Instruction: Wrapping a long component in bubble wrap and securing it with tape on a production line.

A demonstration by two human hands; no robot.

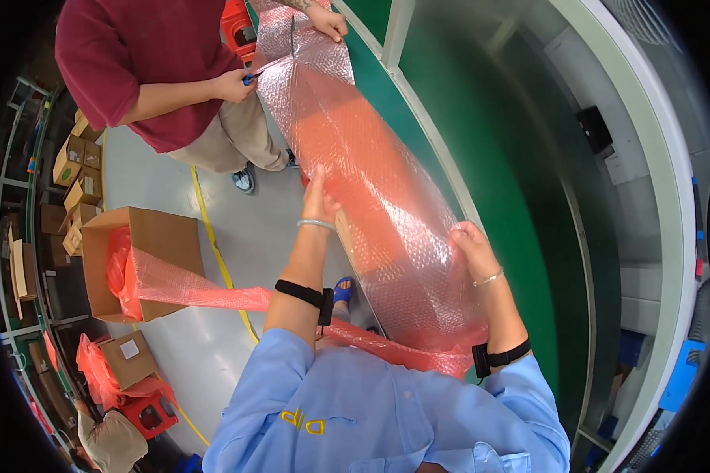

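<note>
**Pink bubble wrap held taut along green worktop**

Head view. Workshop floor, pale grey with a yellow line running from 12 toward 6 o'clock. A long green worktop with a white edge curves down the right side. Cardboard boxes stacked on racks at 9 o'clock.

A sheet of pink bubble wrap lies stretched along the worktop's edge, from 12 o'clock down to centre. Left hand closed on the sheet's near-left edge, fingers curled over it. Right hand pressed on the right edge, fingers partly wrapped around the film. Both grips look set to keep the sheet flat and under tension.

At 12 o'clock a co-worker in a dark red shirt holds the far end, one hand on the sheet, the other hand with a small blue-handled tool at the film's left edge; likely scissors, too small to confirm.

A tail of the same film trails toward 9 o'clock into an open cardboard box on the floor, probably the supply. Red stool at 7 o'clock.
</note>
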